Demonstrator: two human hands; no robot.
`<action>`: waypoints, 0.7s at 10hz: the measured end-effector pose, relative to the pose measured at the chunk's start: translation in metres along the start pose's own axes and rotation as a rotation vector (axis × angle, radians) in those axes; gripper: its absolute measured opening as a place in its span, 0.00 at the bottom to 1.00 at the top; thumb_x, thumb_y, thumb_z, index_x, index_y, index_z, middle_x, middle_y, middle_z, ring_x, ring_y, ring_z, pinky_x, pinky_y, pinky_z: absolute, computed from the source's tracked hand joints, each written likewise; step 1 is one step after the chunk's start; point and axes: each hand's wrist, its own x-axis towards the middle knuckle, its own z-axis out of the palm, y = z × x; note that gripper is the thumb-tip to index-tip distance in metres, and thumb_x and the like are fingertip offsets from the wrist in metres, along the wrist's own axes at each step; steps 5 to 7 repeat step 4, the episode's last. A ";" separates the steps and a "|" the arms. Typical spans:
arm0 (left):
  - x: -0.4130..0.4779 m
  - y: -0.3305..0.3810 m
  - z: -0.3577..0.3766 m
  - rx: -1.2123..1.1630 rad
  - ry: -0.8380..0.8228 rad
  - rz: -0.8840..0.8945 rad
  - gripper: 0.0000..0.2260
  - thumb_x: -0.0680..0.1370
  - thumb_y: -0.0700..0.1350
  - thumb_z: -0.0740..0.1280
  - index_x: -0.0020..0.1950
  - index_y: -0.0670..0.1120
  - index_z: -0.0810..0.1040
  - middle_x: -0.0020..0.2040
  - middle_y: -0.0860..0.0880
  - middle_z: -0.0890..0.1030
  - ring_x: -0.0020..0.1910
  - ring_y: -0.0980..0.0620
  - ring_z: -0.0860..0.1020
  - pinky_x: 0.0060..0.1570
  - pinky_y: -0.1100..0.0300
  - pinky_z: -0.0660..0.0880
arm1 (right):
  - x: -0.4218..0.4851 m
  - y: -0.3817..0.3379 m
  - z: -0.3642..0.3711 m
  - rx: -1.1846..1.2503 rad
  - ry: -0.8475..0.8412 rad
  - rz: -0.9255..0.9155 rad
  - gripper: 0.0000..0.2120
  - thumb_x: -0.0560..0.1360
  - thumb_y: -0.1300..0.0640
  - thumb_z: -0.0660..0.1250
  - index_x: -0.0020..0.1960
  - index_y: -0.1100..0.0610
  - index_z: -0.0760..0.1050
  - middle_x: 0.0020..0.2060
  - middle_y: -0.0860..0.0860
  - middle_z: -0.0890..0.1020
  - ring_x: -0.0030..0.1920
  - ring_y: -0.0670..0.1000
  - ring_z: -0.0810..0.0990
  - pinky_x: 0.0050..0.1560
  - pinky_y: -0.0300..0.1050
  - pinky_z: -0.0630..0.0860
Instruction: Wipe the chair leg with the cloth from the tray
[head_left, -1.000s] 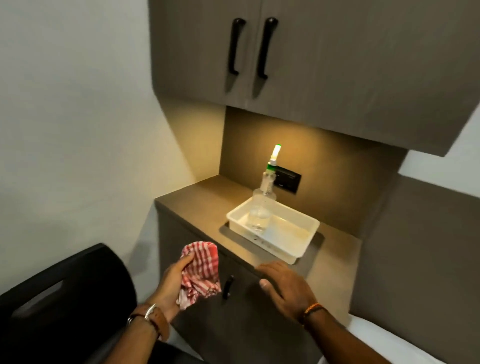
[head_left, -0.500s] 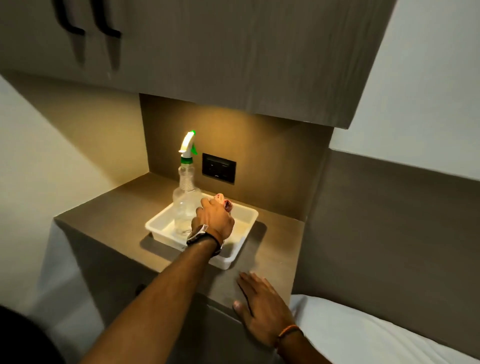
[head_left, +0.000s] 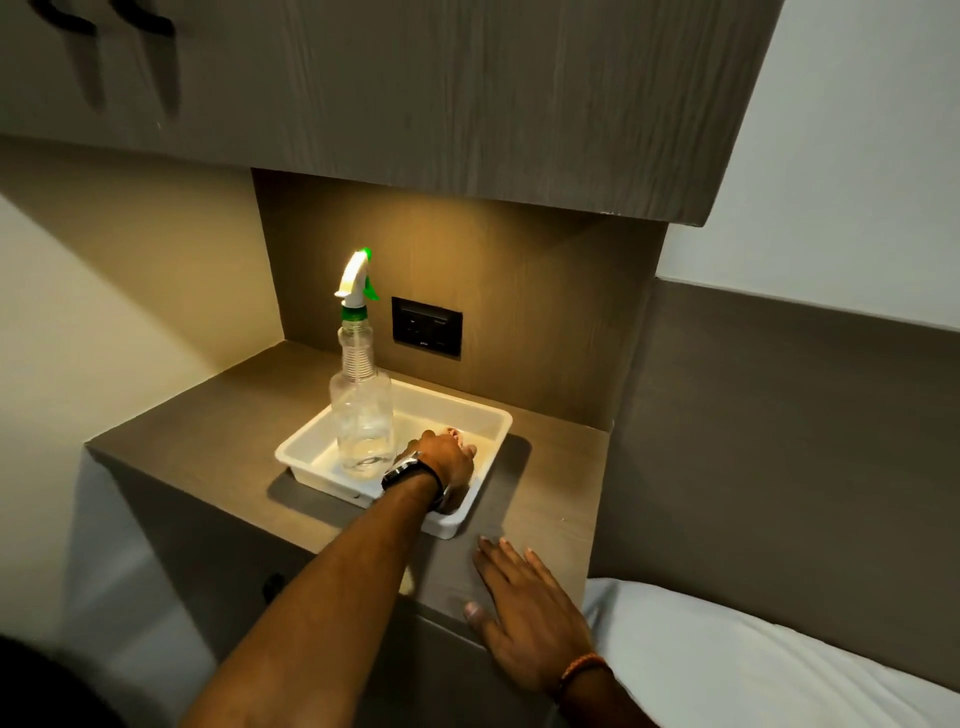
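A white plastic tray (head_left: 457, 404) sits on the brown counter. My left hand (head_left: 444, 462) reaches down into the tray's right half, fingers closed over the red-and-white checked cloth (head_left: 453, 432). Only a small bit of the cloth shows past my knuckles. A clear spray bottle (head_left: 362, 410) with a white and green trigger stands upright in the tray's left half, just left of my wrist. My right hand (head_left: 524, 618) lies flat, fingers spread, on the counter's front edge, right of the tray. The chair leg is out of view.
Upper cabinets (head_left: 415, 93) with black handles hang low over the counter (head_left: 208, 431). A black socket plate (head_left: 427, 326) is on the back wall. A white bed (head_left: 753, 665) lies at lower right. A dark shape (head_left: 41, 686) fills the bottom left corner.
My left hand carried the cloth from beside the cabinet front up into the tray and now rests lower in it. The view swung right, away from the chair. My right hand stayed on the counter edge.
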 end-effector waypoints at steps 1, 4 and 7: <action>-0.032 -0.013 -0.019 -0.004 0.173 0.072 0.21 0.83 0.53 0.57 0.70 0.42 0.75 0.68 0.39 0.78 0.66 0.37 0.76 0.65 0.46 0.74 | -0.001 0.001 0.001 0.001 0.021 0.007 0.35 0.86 0.34 0.47 0.89 0.48 0.44 0.89 0.46 0.48 0.88 0.47 0.46 0.82 0.46 0.35; -0.169 -0.123 -0.083 0.265 0.672 0.222 0.37 0.78 0.68 0.53 0.79 0.44 0.64 0.79 0.42 0.68 0.81 0.38 0.61 0.78 0.39 0.60 | -0.049 -0.062 -0.029 0.302 0.322 -0.141 0.26 0.88 0.40 0.52 0.81 0.37 0.45 0.81 0.29 0.48 0.88 0.45 0.53 0.81 0.35 0.41; -0.169 -0.123 -0.083 0.265 0.672 0.222 0.37 0.78 0.68 0.53 0.79 0.44 0.64 0.79 0.42 0.68 0.81 0.38 0.61 0.78 0.39 0.60 | -0.049 -0.062 -0.029 0.302 0.322 -0.141 0.26 0.88 0.40 0.52 0.81 0.37 0.45 0.81 0.29 0.48 0.88 0.45 0.53 0.81 0.35 0.41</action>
